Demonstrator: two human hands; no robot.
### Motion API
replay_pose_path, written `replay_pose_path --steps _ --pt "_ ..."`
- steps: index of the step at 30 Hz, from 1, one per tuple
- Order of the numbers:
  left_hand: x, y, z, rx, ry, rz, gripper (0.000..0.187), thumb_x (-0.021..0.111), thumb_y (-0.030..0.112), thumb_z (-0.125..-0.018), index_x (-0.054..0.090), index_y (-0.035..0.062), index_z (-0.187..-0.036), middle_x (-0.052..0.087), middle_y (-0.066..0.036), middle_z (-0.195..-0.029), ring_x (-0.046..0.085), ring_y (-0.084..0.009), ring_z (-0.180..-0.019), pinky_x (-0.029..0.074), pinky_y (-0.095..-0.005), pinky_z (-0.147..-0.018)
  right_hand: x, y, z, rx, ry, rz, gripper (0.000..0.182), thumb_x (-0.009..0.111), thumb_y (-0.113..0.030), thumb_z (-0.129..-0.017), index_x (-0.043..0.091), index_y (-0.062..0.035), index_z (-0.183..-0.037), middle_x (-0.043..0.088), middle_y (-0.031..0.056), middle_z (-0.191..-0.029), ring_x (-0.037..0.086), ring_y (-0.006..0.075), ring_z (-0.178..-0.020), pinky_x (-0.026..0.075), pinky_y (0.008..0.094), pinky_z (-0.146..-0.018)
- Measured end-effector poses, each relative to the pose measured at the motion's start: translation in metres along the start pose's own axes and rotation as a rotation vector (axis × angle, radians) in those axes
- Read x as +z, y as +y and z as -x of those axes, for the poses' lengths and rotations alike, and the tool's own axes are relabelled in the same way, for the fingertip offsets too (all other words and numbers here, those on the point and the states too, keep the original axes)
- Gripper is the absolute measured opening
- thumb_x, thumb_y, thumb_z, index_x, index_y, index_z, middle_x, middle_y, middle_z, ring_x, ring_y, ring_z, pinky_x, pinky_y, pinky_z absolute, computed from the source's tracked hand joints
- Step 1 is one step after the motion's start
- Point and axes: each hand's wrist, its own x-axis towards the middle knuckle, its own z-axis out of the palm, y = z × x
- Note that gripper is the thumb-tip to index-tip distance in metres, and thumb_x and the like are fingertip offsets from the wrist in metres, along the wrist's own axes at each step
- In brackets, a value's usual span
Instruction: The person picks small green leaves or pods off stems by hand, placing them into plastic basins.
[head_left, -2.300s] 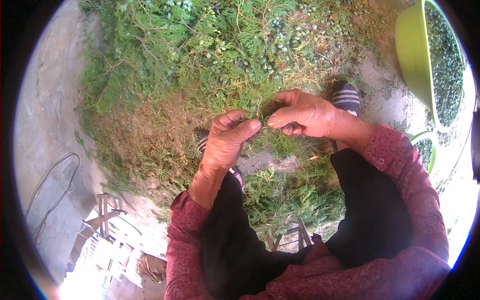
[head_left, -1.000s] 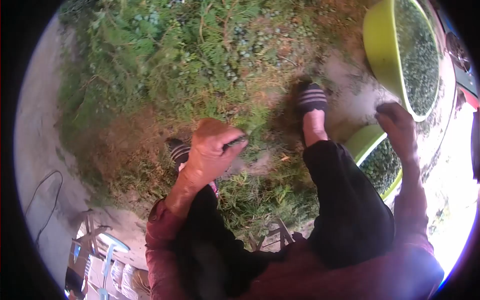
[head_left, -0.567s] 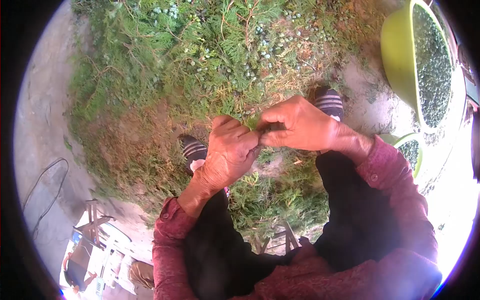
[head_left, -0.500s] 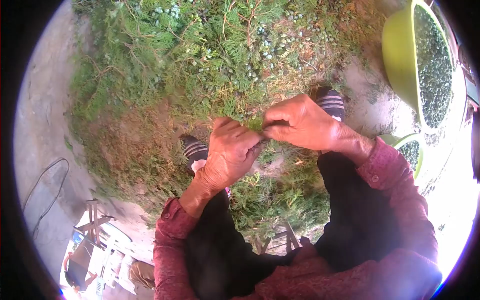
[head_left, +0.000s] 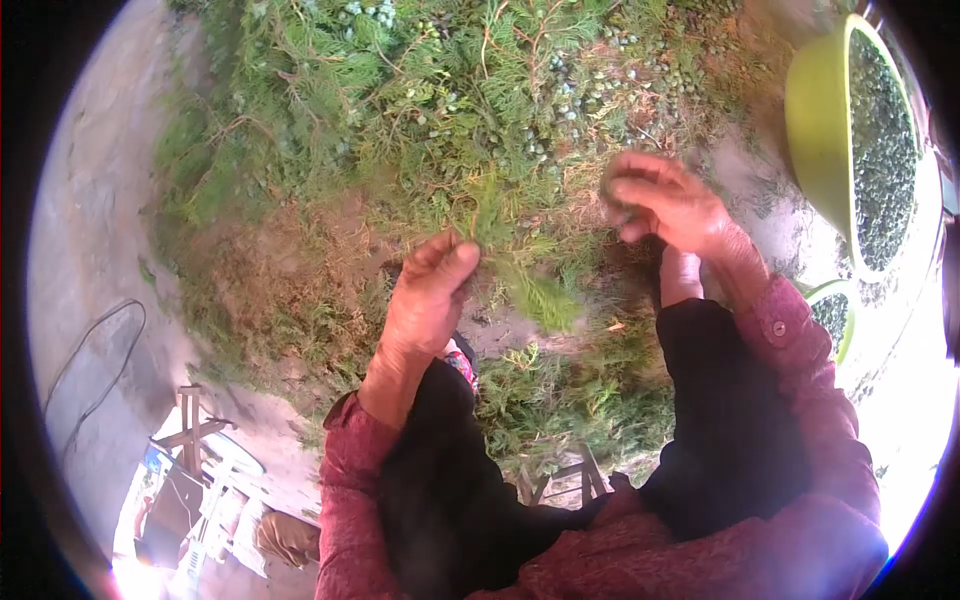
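My left hand pinches a green conifer sprig between thumb and fingers. The leafy sprays reach out to the right of the fingertips and look smeared by motion. Up and to the right, my right hand is apart from the sprig, its fingers curled in; whatever they hold, if anything, is hidden. Beyond both hands lies a heap of cut conifer branches with many small bluish-green cones among the foliage.
A large lime-green tub full of small green cones stands at the upper right, with a smaller green container below it. A dark cable lies on the concrete at left. Loose foliage lies between my legs.
My hands were together at the sprig and are now apart. The right hand has moved up and to the right; the left keeps the sprig, which now shows more fully.
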Motion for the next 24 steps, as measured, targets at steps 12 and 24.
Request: replay_pose_path --steps 12,24 --pt "-0.022 -0.024 -0.011 -0.093 -0.216 0.478 0.006 0.062 0.012 -0.080 0.056 0.0119 -0.082 0.055 0.002 -0.075 0.055 -0.0153 -0.075 0.043 -0.0457 -0.081 0.038 0.019 -0.024 0.032 -0.398 -0.012 0.023 0.061 -0.018 -0.081 0.057 -0.0028 -0.098 0.051 -0.0025 -0.069 0.043 0.0040 -0.054 0.033 0.0183 -0.045" --pt "-0.138 0.021 0.071 -0.019 0.698 -1.098 0.028 0.064 0.019 -0.075 0.059 0.0066 -0.100 0.060 -0.004 -0.090 0.057 -0.0140 -0.079 0.042 -0.0231 -0.066 0.032 0.042 -0.016 -0.046 -0.504 0.526 0.027 0.059 -0.029 -0.081 0.060 -0.0018 -0.081 0.053 0.0016 -0.060 0.046 0.0088 -0.057 0.039 0.0281 -0.053"
